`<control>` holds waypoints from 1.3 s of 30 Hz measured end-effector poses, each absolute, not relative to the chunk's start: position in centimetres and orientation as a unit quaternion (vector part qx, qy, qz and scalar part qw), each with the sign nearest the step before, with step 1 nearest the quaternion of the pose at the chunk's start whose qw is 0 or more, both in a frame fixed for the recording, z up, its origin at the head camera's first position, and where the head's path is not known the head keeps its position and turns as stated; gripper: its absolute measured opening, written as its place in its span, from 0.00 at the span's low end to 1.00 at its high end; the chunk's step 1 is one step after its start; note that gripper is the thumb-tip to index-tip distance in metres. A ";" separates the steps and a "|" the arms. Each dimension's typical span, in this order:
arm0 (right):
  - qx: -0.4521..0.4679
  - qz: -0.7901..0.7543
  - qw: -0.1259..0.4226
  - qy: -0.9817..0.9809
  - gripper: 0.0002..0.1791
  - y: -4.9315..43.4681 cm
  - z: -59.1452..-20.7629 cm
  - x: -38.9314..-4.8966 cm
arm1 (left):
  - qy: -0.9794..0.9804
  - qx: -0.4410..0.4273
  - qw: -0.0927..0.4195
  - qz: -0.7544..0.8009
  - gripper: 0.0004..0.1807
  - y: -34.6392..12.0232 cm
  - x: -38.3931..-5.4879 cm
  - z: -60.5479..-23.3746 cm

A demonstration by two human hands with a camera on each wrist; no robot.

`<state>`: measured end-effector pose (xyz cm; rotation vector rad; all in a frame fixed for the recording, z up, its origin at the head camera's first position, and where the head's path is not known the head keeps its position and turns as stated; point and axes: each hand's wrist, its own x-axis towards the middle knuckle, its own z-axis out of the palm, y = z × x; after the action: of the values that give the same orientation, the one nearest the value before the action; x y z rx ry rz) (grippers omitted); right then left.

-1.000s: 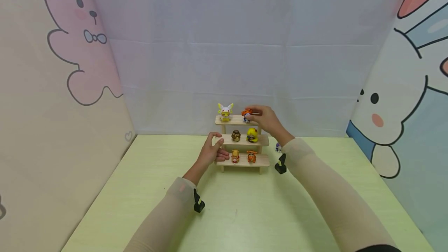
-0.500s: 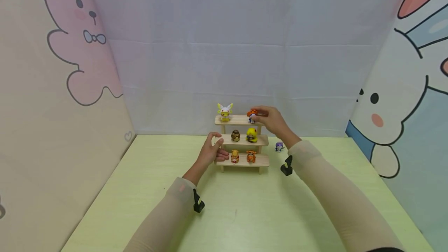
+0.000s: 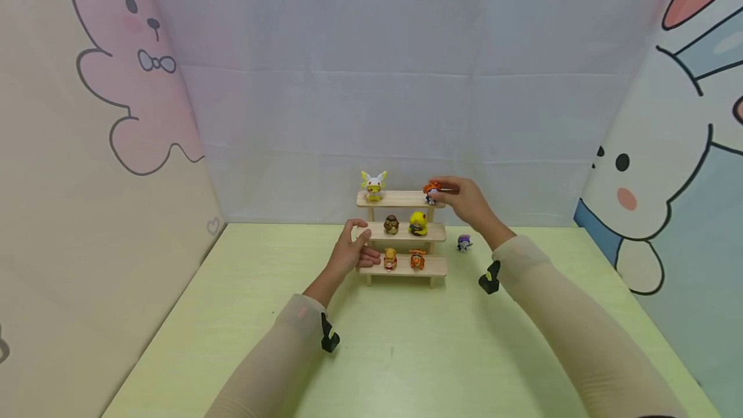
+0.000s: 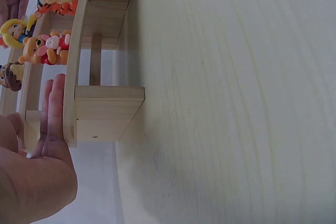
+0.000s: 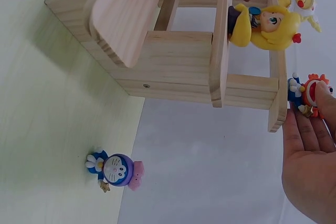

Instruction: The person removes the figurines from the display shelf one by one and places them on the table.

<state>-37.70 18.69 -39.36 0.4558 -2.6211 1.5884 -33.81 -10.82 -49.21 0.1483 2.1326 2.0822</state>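
Note:
A three-tier wooden display stand (image 3: 400, 232) holds small toy figurines. My left hand (image 3: 346, 254) grips its left end; in the left wrist view the middle board's end lies between the thumb and the fingers (image 4: 54, 103), which stretch above the lowest board. At the right end of the top board, my right hand (image 3: 464, 200) pinches a small blue-and-white figurine with orange headgear (image 5: 311, 92). It stands upright at the board's edge, partly covered by the thumb. A white-and-yellow eared figurine (image 3: 373, 187) sits at the top left.
On the middle board are a brown owl-like figurine (image 3: 391, 225) and a yellow-haired girl figurine (image 3: 418, 224). Below them stand a bear figurine (image 3: 390, 260) and a tiger figurine (image 3: 417, 259). A purple-hooded blue cat figurine (image 5: 115, 170) is on the table right of the stand.
My right hand has slid the orange-topped figurine rightward along the top board to its right end. The purple-hooded figurine is now fully uncovered. My left hand stays in place.

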 end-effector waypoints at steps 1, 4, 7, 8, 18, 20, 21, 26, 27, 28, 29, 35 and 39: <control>0.146 0.509 0.023 -0.848 0.26 18.8 -39.4 -37.7 | 0.714 0.049 0.077 0.694 0.20 -10.8 -33.8 -49.2; 0.142 0.510 0.025 -0.848 0.25 19.3 -39.4 -37.5 | 0.716 0.049 0.072 0.692 0.19 -10.7 -33.7 -49.2; 0.142 0.511 0.026 -0.847 0.25 19.7 -39.4 -37.3 | 0.717 0.048 0.071 0.692 0.18 -10.7 -33.7 -49.2; 0.144 0.514 0.026 -0.845 0.25 19.8 -39.5 -37.3 | 0.717 0.048 0.072 0.692 0.18 -10.7 -33.7 -49.1; 0.138 0.510 0.024 -0.849 0.25 21.0 -39.9 -37.1 | 0.717 0.045 0.075 0.692 0.19 -10.7 -33.6 -49.2; 0.133 0.509 0.025 -0.850 0.25 21.3 -39.8 -36.9 | 0.716 0.043 0.075 0.693 0.19 -10.7 -33.6 -49.2; 0.131 0.509 0.024 -0.850 0.25 21.4 -39.8 -36.8 | 0.716 0.043 0.075 0.693 0.19 -10.7 -33.7 -49.2; 0.119 0.514 0.023 -0.849 0.25 22.1 -39.9 -36.5 | 0.714 0.045 0.075 0.695 0.19 -10.8 -33.8 -49.3; 0.118 0.513 0.023 -0.850 0.25 22.2 -39.9 -36.5 | 0.714 0.046 0.075 0.695 0.18 -10.7 -33.8 -49.3; 0.116 0.515 0.024 -0.849 0.25 22.4 -40.0 -36.5 | 0.713 0.046 0.075 0.696 0.18 -10.7 -33.8 -49.3; 0.116 0.515 0.024 -0.849 0.26 22.6 -40.1 -36.5 | 0.712 0.047 0.075 0.696 0.18 -10.7 -33.8 -49.2; 0.114 0.517 0.025 -0.848 0.26 23.7 -40.9 -36.4 | 0.709 0.048 0.075 0.700 0.17 -10.7 -33.7 -49.3; 0.110 0.519 0.027 -0.847 0.27 24.6 -41.5 -36.2 | 0.707 0.048 0.076 0.702 0.16 -10.7 -33.8 -49.4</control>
<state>-36.22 24.62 -41.52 0.3406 -2.6159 1.6037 -33.79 -10.74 -49.39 0.1447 2.1184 2.1048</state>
